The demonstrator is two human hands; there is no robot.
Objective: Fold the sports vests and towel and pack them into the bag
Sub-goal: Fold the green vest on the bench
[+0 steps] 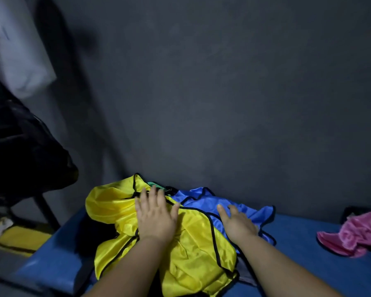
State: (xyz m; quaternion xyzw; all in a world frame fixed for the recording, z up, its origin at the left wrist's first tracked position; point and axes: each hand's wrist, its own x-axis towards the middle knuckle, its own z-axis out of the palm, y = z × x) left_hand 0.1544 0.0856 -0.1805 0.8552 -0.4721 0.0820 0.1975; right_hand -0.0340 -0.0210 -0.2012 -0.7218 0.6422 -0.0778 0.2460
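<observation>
On the blue worktop (298,243), against the grey wall (223,103), a crumpled yellow vest (191,254) lies under the left hand (156,217), which rests flat on it with fingers (153,196) straight and spread, gripping nothing. Just right of the yellow vest, partly beneath it, lies a blue vest (201,200); the right hand (238,224) rests palm down on it, fingers extended, holding nothing. Well to the right of the yellow vest lies a bunched pink towel (358,234).

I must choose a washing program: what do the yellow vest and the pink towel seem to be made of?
Yellow vest: likely thin synthetic, perhaps polyester; glossy sheen, black edge binding.
Pink towel: probably soft microfibre or velour; faint sheen, rounded folds; weave too blurred to tell.
</observation>
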